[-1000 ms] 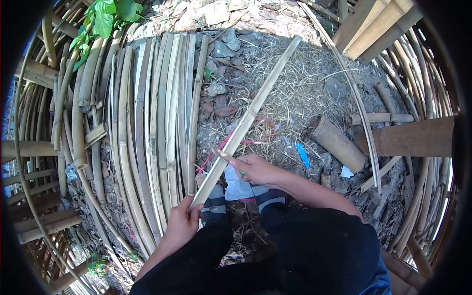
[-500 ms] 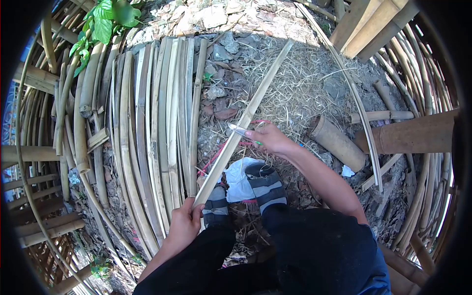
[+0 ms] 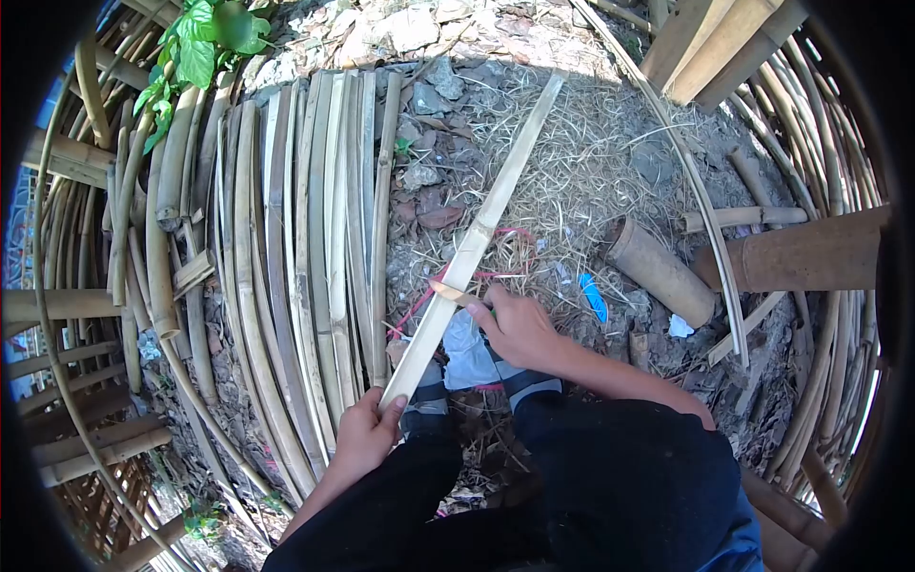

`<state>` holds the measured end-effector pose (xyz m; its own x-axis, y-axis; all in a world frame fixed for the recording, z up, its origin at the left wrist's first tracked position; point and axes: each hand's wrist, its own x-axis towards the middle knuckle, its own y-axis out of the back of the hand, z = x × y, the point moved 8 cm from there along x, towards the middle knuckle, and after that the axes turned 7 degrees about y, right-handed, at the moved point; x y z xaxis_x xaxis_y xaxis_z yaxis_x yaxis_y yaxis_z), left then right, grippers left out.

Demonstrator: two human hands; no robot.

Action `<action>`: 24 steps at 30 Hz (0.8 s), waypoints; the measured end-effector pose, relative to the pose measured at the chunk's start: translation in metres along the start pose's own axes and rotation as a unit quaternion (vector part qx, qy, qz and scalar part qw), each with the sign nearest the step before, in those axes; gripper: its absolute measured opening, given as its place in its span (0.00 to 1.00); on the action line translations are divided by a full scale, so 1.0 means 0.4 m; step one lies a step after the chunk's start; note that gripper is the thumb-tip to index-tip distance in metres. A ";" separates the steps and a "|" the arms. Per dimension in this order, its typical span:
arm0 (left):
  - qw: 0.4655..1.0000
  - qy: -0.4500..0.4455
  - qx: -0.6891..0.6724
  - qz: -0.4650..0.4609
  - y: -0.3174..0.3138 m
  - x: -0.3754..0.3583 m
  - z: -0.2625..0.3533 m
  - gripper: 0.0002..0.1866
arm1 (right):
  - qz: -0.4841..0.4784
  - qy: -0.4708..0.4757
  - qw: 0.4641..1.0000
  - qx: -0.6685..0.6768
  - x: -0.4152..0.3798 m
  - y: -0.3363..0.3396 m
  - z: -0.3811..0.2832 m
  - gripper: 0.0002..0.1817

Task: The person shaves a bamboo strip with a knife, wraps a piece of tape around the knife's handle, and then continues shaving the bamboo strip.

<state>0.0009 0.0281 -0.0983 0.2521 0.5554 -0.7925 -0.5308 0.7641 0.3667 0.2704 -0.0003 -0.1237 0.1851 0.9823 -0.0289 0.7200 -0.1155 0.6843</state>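
— Back toward the body, that's where the right hand (image 3: 519, 329) has come since half a second ago; it was farther up the bamboo strip (image 3: 474, 243) then, and now it sits at about the middle of the strip, blade side on the edge.

— And the knife (image 3: 456, 294)?

— Clamped in the right hand, its short blade pointing left across the strip, just past the fingertips. The left hand (image 3: 367, 437) is closed around the strip's near end, down by the knees, much where it was before.

— So the two hands are well apart?

— Yes, with the strip running between them and on past the right hand, up and away over the dry shavings (image 3: 581, 162) (its far end rests out on that litter). Left of the left hand lies a row of split slats (image 3: 305, 219); right of the right hand, a short bamboo tube (image 3: 658, 272) and a blue scrap (image 3: 593, 297).

— How would you judge the stroke should go?

— I'd keep the left hand's grip firm so the strip cannot twist, hold the blade at a shallow angle, and push it away from the body in long even passes. The striped socks (image 3: 519, 381) lie right under the right hand, so the edge should never travel back toward them.
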 end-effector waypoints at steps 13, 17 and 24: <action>0.998 0.014 0.062 0.020 -0.005 0.000 0.000 0.27 | 0.094 0.124 0.962 -0.223 0.034 0.019 0.048 0.20; 0.998 0.008 0.049 0.026 -0.011 -0.007 0.022 0.27 | 0.102 0.149 0.962 -0.205 0.041 0.033 0.058 0.19; 0.999 0.018 0.039 0.011 -0.003 -0.032 -0.019 0.27 | 0.122 -0.154 0.956 -0.218 0.094 0.204 0.276 0.25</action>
<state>-0.0080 0.0174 -0.0923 0.2122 0.5608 -0.8003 -0.4699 0.7766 0.4196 0.4099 0.0108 -0.1492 0.5495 0.8355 0.0032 0.2951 -0.1977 0.9348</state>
